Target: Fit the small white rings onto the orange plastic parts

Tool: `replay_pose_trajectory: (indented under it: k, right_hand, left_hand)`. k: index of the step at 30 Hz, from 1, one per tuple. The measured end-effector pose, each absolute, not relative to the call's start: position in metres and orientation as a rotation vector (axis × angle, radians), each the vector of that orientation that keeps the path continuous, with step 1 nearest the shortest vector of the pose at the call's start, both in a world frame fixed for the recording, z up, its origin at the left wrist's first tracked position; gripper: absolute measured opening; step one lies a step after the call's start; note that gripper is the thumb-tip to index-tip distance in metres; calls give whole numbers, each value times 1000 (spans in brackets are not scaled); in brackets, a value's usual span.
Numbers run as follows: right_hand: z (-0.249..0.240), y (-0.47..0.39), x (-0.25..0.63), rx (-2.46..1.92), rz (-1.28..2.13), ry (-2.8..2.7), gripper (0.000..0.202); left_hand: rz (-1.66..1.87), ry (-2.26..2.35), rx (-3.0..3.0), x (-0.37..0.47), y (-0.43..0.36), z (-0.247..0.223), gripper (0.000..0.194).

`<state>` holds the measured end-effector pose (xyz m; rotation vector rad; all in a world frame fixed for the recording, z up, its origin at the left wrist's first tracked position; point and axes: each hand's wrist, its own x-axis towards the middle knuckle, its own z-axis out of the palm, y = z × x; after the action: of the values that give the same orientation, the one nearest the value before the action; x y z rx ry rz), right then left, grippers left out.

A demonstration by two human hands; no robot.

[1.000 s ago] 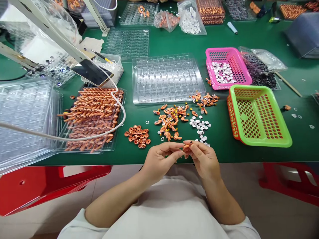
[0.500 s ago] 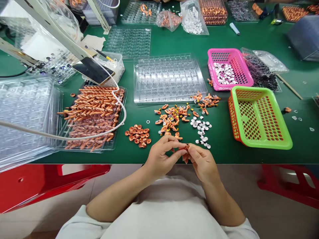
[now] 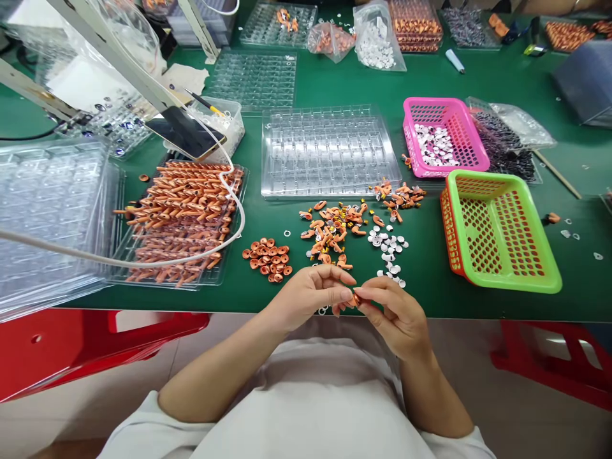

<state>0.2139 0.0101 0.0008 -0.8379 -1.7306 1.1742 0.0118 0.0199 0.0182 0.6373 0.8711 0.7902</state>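
Note:
My left hand (image 3: 313, 294) and my right hand (image 3: 398, 312) meet at the table's front edge. Between their fingertips is a small copper-coloured part (image 3: 355, 299), mostly covered by the fingers. Both hands are closed in a pinch on it. Just beyond them lies a pile of orange parts with yellow bits (image 3: 332, 233). White round caps (image 3: 388, 245) are scattered right of that pile. To the left sits a cluster of copper-coloured cups (image 3: 268, 260). A few white rings (image 3: 322, 310) show by the edge below my left hand.
A green basket (image 3: 507, 284) stands at the right, with a pink basket (image 3: 447, 171) of white pieces behind it. A clear tray (image 3: 329, 153) lies mid-table. Left are a tray of copper-coloured parts (image 3: 179, 210), a phone (image 3: 186, 132), a white cable (image 3: 241, 220) and stacked clear trays (image 3: 48, 217).
My right-hand fingers have shifted their grip and now reach over the small part, which sits slightly lower. The whole view has moved a little.

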Motion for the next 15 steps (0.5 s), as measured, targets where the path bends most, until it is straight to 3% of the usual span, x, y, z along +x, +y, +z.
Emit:
replay_pose_trajectory:
  k: [3, 9, 15]
  right_hand:
    - [-3, 9, 210, -840, 1196, -1666, 38]
    - [-8, 2, 203, -953, 1288, -1482, 25]
    - [-6, 3, 202, -938, 1457, -1347, 20]
  left_hand:
    - [866, 899, 598, 16, 18, 20, 25]
    - [963, 995, 784, 20, 9, 24, 17]
    - [1144, 999, 1528, 16, 9, 20, 11]
